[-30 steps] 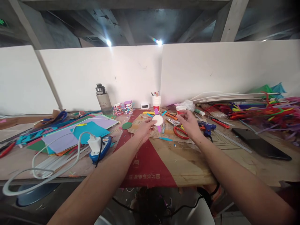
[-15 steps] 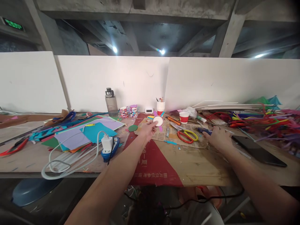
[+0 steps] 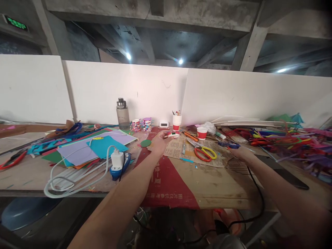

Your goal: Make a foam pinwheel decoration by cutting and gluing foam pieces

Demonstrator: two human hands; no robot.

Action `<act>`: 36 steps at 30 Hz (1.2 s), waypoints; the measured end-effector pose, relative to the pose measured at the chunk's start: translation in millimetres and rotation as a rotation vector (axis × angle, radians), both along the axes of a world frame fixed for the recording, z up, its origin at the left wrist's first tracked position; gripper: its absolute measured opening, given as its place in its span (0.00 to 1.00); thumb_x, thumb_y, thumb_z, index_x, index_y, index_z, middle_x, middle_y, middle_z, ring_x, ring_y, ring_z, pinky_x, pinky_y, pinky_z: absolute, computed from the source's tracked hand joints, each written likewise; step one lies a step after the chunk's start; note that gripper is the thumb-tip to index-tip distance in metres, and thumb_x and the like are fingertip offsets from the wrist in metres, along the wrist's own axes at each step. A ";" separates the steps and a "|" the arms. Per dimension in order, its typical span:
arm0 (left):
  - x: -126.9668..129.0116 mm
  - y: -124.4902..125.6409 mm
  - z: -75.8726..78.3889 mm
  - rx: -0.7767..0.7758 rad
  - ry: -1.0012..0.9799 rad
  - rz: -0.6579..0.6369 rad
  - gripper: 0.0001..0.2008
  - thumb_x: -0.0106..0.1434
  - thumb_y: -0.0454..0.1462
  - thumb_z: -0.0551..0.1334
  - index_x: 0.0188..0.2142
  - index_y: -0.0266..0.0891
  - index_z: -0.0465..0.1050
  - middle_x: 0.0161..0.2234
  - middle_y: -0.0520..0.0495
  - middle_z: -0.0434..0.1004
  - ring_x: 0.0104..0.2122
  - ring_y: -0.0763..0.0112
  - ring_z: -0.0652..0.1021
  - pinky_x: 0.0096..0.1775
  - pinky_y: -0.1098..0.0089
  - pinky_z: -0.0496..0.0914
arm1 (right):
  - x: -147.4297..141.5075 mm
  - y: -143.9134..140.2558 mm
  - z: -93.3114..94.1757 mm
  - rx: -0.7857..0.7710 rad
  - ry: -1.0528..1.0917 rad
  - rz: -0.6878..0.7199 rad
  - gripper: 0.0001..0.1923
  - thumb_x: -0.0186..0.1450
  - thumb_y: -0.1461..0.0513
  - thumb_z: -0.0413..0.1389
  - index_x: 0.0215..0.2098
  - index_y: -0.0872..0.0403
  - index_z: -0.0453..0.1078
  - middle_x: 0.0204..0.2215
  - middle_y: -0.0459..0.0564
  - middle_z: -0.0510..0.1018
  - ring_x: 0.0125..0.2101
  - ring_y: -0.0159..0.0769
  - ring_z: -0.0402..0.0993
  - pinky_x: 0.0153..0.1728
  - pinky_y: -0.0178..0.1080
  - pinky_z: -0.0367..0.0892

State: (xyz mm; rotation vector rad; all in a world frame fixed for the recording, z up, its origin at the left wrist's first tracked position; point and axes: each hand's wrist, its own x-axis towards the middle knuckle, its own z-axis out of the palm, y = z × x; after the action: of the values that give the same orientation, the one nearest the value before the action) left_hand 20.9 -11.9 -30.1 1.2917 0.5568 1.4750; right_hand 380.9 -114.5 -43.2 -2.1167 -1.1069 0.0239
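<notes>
Left hand (image 3: 158, 141) pinched one small white paper disc with coloured petals (image 3: 172, 134), held edge-on just above the newspaper sheet (image 3: 178, 149), near the table's back middle. Right hand (image 3: 240, 152) was closed around one blue glue gun (image 3: 228, 145), lifted just off the table (image 3: 215, 183) at the right of the newspaper; its black cord (image 3: 255, 193) ran down past the forearm over the table edge.

Between the hands, on the newspaper: two pairs of scissors, one red-handled (image 3: 201, 154), one yellow-handled (image 3: 209, 151), handles touching or overlapping. One small red-and-white paper cup (image 3: 201, 132) stood upright behind them. One taller white-and-red cup with pens (image 3: 177, 122) stood behind the disc, near the white partition (image 3: 233, 93). One small white clock (image 3: 164, 123) beside it. One green paper circle (image 3: 145, 143) lay just left of the left hand. One red triangular cloth or sheet with print (image 3: 166, 180) lay under the left forearm.

Farther left: one grey water bottle (image 3: 122, 114), upright; a cluster of tape rolls (image 3: 141, 124), count unclear; a stack of coloured paper sheets (image 3: 90, 147); one white charger plug (image 3: 117, 159) with white cable resting on one blue object (image 3: 121, 166).

Far right: a pile of pipe cleaners (image 3: 285, 138), too many to count; one dark flat phone (image 3: 282, 173) partly hidden by the right arm.
</notes>
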 end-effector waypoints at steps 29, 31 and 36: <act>-21.2 -6.5 19.4 0.614 0.313 0.200 0.05 0.58 0.37 0.70 0.33 0.41 0.77 0.44 0.41 0.81 0.49 0.58 0.79 0.52 0.57 0.70 | -135.2 -7.6 40.7 0.485 0.580 0.974 0.25 0.62 0.54 0.62 0.57 0.46 0.67 0.49 0.49 0.79 0.54 0.45 0.72 0.53 0.46 0.70; -21.5 -7.1 21.2 0.607 0.288 0.197 0.06 0.56 0.37 0.71 0.32 0.41 0.77 0.44 0.41 0.81 0.49 0.58 0.78 0.52 0.56 0.70 | -136.3 -8.2 39.7 0.484 0.585 0.972 0.27 0.62 0.53 0.61 0.58 0.45 0.66 0.52 0.49 0.78 0.55 0.45 0.71 0.56 0.47 0.68; -20.9 -11.9 24.2 0.588 0.300 0.190 0.06 0.56 0.38 0.71 0.31 0.41 0.76 0.42 0.41 0.82 0.47 0.58 0.79 0.51 0.56 0.71 | -136.6 -5.2 34.7 0.499 0.625 0.919 0.24 0.60 0.53 0.63 0.53 0.47 0.67 0.52 0.49 0.77 0.51 0.44 0.73 0.54 0.47 0.69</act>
State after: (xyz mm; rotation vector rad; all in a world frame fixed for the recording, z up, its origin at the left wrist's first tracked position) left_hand -0.1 -23.9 -5.9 1.9870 0.4602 1.6820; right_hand 244.3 -119.7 -8.5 -0.9229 -1.3894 0.7073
